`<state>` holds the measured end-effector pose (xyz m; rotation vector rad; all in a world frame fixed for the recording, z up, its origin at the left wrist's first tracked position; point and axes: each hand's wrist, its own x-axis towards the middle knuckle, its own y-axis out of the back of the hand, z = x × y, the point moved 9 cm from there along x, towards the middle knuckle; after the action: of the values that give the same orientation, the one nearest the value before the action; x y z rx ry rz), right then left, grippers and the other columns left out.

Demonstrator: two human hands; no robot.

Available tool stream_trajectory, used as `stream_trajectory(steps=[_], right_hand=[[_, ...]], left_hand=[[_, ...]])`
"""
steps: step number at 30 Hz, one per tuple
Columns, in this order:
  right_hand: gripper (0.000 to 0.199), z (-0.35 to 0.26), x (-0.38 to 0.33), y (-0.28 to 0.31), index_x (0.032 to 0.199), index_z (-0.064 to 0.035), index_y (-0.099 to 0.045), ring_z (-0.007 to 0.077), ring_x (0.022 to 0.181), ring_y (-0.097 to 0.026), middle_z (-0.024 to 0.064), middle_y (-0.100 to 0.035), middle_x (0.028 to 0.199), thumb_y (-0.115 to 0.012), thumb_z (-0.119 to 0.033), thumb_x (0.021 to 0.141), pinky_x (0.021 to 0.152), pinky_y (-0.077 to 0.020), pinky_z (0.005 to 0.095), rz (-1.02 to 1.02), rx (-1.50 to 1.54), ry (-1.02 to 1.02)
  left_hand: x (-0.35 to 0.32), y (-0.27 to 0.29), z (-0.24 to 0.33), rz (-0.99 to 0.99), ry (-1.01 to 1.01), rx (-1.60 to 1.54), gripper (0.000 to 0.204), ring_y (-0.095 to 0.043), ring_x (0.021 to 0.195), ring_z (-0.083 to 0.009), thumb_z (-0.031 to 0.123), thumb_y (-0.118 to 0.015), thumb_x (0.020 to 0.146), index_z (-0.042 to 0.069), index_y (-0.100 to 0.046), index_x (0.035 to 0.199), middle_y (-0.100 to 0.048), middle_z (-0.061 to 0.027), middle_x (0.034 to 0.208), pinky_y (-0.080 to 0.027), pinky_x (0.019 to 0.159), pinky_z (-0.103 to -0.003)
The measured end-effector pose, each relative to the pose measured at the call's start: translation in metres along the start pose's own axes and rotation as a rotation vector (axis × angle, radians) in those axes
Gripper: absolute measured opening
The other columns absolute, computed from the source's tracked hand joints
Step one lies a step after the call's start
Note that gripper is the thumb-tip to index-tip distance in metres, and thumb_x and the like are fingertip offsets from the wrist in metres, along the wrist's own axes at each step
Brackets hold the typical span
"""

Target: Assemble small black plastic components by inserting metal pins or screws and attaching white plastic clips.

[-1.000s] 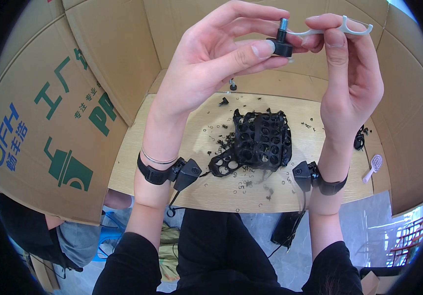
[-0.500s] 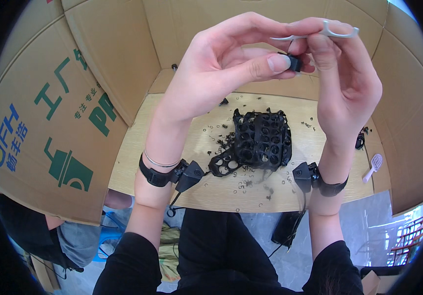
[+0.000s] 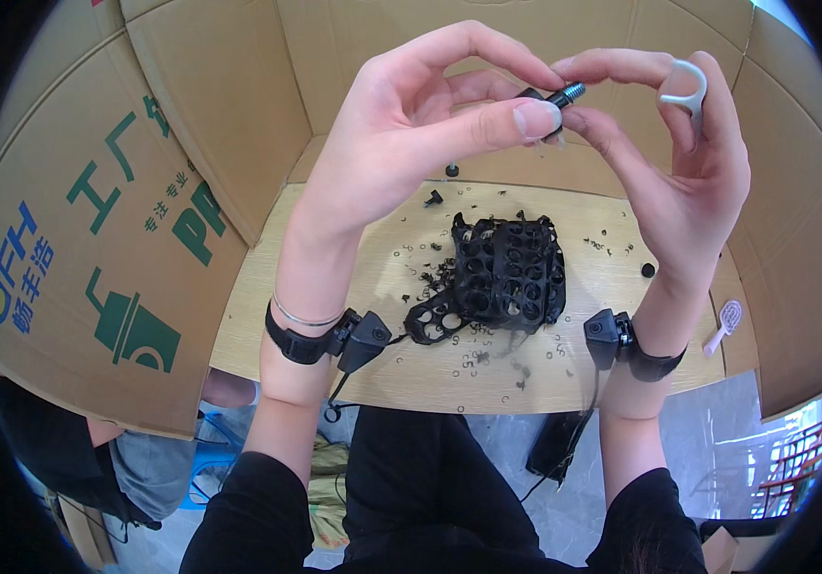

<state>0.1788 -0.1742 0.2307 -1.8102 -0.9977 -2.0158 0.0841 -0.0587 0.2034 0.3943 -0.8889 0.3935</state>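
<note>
High above the table, my left hand (image 3: 430,124) pinches a small black bolt (image 3: 569,95) between thumb and fingers. Its threaded end, with a blue-green sheen, sticks out to the upper right. The thumb and forefinger of my right hand (image 3: 664,124) come around that end; whether they touch it is unclear. Tucked among the other fingers of the right hand is a white floss pick (image 3: 686,99), its curved fork showing and the rest partly hidden. Below both hands, a black perforated plastic lattice (image 3: 511,268) stands on the table, with a flat holed flap at its left.
Black scraps (image 3: 430,277) and tiny rings lie scattered on the wooden table (image 3: 372,297). Several loose black parts lie farther back and right, including a round knob (image 3: 648,271). A pink hairbrush (image 3: 722,327) rests at the right edge. Cardboard walls (image 3: 205,96) enclose the table. Someone sits at lower left.
The bolt has turned so its threaded end now shows. My right hand has shifted slightly right, and the floss pick has swung back from the fingertips into the curled fingers.
</note>
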Motion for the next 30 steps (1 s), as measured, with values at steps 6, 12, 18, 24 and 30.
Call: stream_trajectory(steps=[6,12,18,24,30], right_hand=[[0.018,0.004,0.001,0.001,0.087,0.0001,-0.061,0.0050,0.062,-0.046,0.0025,-0.071,0.090,-0.073,0.006,0.076,0.055,-0.0349,0.0155,-0.045,-0.230,-0.050],[0.017,0.010,-0.001,-0.004,0.085,0.0005,-0.059,0.0045,0.063,-0.042,0.0003,-0.070,0.085,-0.073,0.006,0.076,0.057,-0.0346,0.0175,-0.071,-0.229,-0.045],[0.021,0.028,-0.006,-0.004,0.097,0.0028,-0.057,0.0112,0.083,-0.059,0.0064,-0.067,0.088,-0.071,0.005,0.082,0.081,-0.0470,0.0250,-0.034,0.111,-0.253],[0.014,0.045,-0.010,-0.004,0.094,-0.0015,-0.053,0.0128,0.087,-0.059,0.0084,-0.065,0.093,-0.065,0.001,0.089,0.084,-0.0473,0.0273,-0.001,0.397,-0.436],[0.019,0.041,-0.006,-0.008,0.086,-0.0055,-0.046,0.0131,0.090,-0.058,0.0087,-0.064,0.096,-0.063,0.000,0.091,0.087,-0.0466,0.0294,0.086,0.590,-0.397]], left_hand=[[0.000,0.002,0.008,0.145,0.074,0.173,0.034,-0.066,0.092,-0.0198,-0.003,-0.068,0.085,-0.008,-0.057,0.117,-0.063,-0.0150,0.106,-0.055,0.081,-0.031],[0.000,0.002,0.016,0.102,-0.077,0.453,0.034,-0.065,0.099,-0.0181,-0.011,-0.069,0.080,-0.006,-0.063,0.113,-0.063,-0.0124,0.111,-0.056,0.085,-0.030],[0.002,-0.009,0.022,0.029,-0.098,0.514,0.032,-0.063,0.105,-0.0212,-0.011,-0.068,0.079,-0.003,-0.065,0.110,-0.062,-0.0122,0.113,-0.057,0.091,-0.034],[-0.001,-0.016,0.034,-0.009,-0.238,0.503,0.027,-0.063,0.108,-0.0258,-0.013,-0.069,0.076,-0.004,-0.063,0.101,-0.060,-0.0155,0.113,-0.058,0.091,-0.037],[-0.003,0.002,0.035,0.086,-0.335,0.300,0.026,-0.063,0.104,-0.0260,-0.015,-0.067,0.078,-0.005,-0.060,0.101,-0.059,-0.0185,0.110,-0.061,0.087,-0.036]])
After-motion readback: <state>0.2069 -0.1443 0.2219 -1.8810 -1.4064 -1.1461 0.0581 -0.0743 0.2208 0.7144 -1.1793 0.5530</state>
